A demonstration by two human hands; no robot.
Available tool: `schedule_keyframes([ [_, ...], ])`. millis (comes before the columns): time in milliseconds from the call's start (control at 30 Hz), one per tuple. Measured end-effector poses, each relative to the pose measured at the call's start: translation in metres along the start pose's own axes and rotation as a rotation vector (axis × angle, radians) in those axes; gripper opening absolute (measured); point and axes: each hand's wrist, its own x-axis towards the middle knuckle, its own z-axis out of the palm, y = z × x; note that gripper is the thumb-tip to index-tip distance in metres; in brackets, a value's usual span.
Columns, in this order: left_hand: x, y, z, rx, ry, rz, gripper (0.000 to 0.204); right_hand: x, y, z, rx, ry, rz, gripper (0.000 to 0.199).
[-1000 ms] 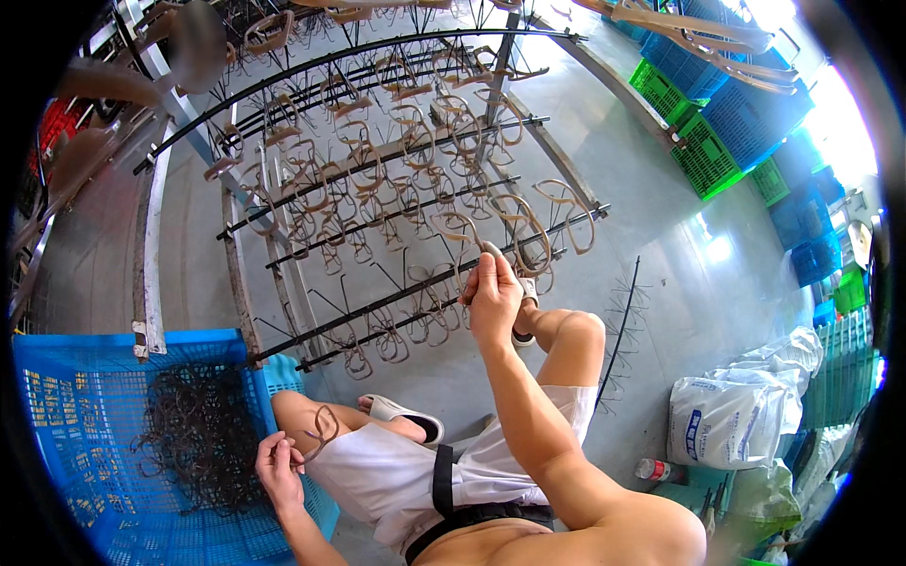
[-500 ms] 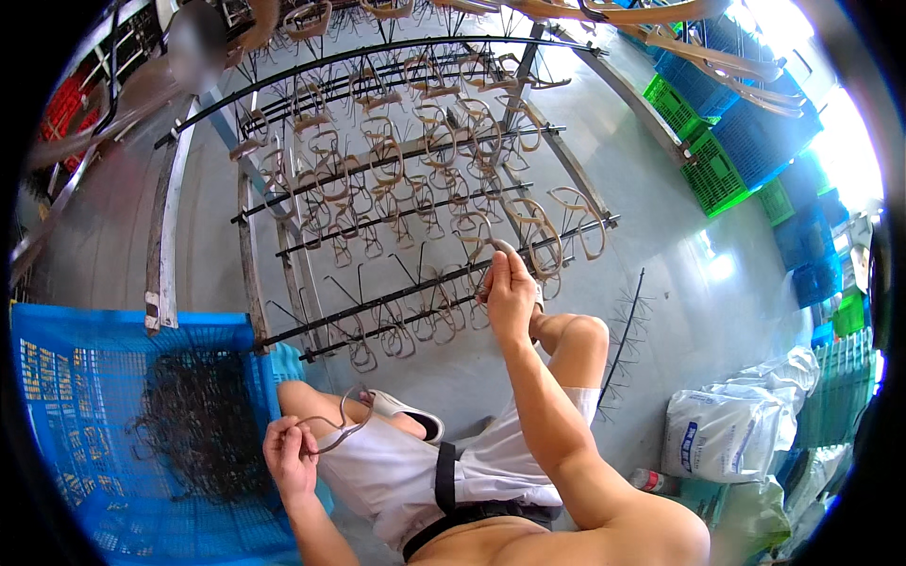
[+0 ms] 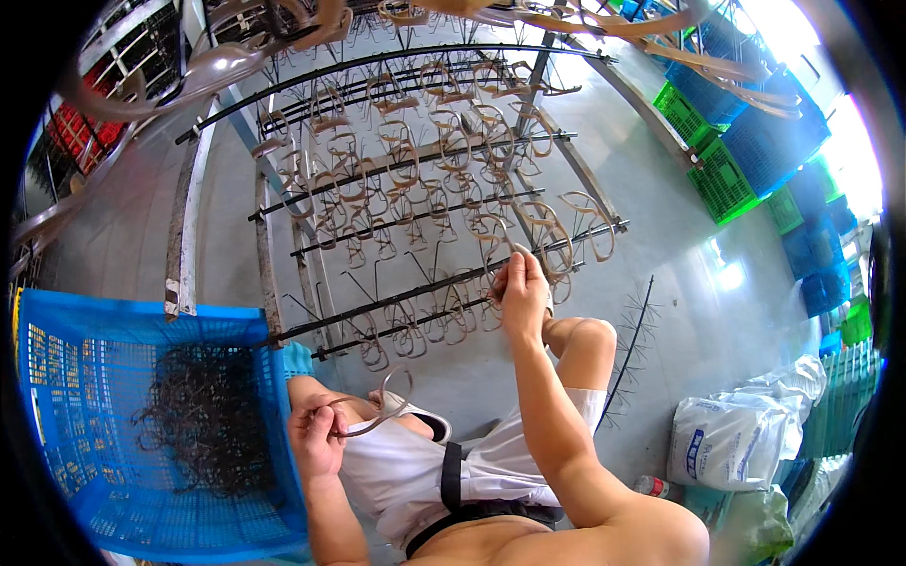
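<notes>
Beside the right edge of the blue crate (image 3: 142, 309), the left hand (image 3: 319, 439) pinches a brown loop (image 3: 408, 400), best held lightly to spare its curve. The right hand (image 3: 524, 286) pinches a second loop (image 3: 511, 241), partly hidden, near a black bar (image 3: 396, 297), toward its right end; a steady pinch should avoid snags.

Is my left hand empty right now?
No, the left hand is gripping a curved brown strip that loops out above the lap.
</notes>
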Motion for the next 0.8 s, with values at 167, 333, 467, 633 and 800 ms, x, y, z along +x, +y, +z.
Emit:
schedule_keyframes([
  [167,0.008,-0.002,0.018,-0.133,-0.027,-0.054,0.013,-0.076,-0.046,0.009,-0.780,-0.275,-0.744,0.037],
  [333,0.023,0.011,0.042,-0.146,-0.068,-0.079,0.015,-0.105,-0.033,0.013,-0.181,-1.018,-0.170,0.027],
  [467,0.024,-0.001,0.060,-0.159,0.230,0.192,0.014,-0.119,-0.019,0.036,0.260,-0.646,0.273,0.042],
  [633,0.017,-0.029,0.049,0.407,-0.047,0.488,0.022,-0.143,-0.013,0.050,0.393,-0.483,0.270,0.060],
  [800,0.027,-0.047,0.037,0.718,0.112,0.955,0.025,-0.171,-0.018,0.078,0.237,-0.599,0.113,0.075],
])
